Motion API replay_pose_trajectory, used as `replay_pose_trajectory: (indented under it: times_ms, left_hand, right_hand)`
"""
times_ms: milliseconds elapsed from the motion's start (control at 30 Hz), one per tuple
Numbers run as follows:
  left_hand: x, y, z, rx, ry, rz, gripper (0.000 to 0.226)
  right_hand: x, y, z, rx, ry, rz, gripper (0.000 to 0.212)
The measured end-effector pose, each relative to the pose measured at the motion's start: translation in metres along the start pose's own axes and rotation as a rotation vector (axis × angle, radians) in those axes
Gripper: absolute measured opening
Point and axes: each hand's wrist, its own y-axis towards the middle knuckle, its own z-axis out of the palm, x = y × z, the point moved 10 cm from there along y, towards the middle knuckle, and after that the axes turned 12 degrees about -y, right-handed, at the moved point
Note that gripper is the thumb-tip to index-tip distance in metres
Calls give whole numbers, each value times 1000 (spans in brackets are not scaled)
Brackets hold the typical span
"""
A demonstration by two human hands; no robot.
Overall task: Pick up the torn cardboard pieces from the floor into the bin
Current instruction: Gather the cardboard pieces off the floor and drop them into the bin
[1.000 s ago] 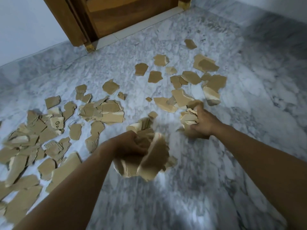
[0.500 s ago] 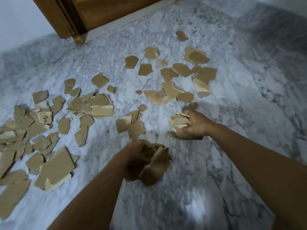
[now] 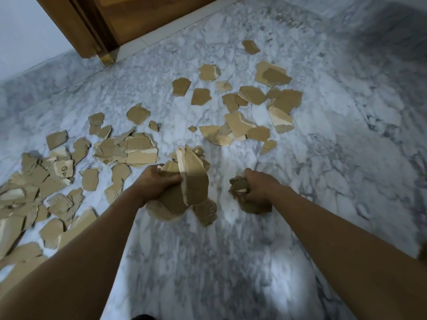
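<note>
Torn brown cardboard pieces lie scattered over a grey marble floor (image 3: 323,172). My left hand (image 3: 157,183) grips a large bunch of cardboard pieces (image 3: 187,192) above the floor at the centre. My right hand (image 3: 258,188) is closed on a smaller wad of cardboard pieces (image 3: 240,188) just to the right. A thick heap of pieces (image 3: 34,181) covers the floor at the left. Another loose group (image 3: 249,112) lies beyond my hands. No bin is in view.
A wooden door and frame (image 3: 111,21) stand at the top left, with a pale wall (image 3: 20,35) beside it. Bare marble floor stretches to the right and toward me.
Both hands have drawn back toward me with their cardboard. The right hand lifted its wad off the floor. The left hand's bunch grew with pieces taken from the floor ahead.
</note>
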Motion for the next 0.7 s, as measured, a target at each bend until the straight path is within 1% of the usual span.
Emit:
replay_pose_trajectory:
  times_ms: [133, 233, 300, 433, 500, 567, 700]
  left_hand:
    - [10, 10, 10, 6, -117, -22, 35]
    - [14, 18, 19, 33, -183, -26, 44]
    - [10, 23, 23, 57, -178, -5, 48]
    - [-1, 29, 23, 47, -147, 23, 44]
    - [-4, 33, 24, 54, -127, 30, 45]
    - [-8, 38, 24, 60, -102, 44, 47]
    - [-12, 49, 29, 102, -87, 67, 48]
  right_hand:
    - [-9, 0, 3, -11, 70, 35, 46]
    - [-11, -2, 5, -27, 89, 49, 43]
    - [-11, -6, 3, -36, 96, 62, 43]
    - [6, -20, 6, -76, 36, 25, 45]
    - [19, -26, 17, -99, -68, 3, 53]
    - [24, -27, 26, -107, -122, 22, 62]
    - [17, -21, 25, -98, -55, 106, 51]
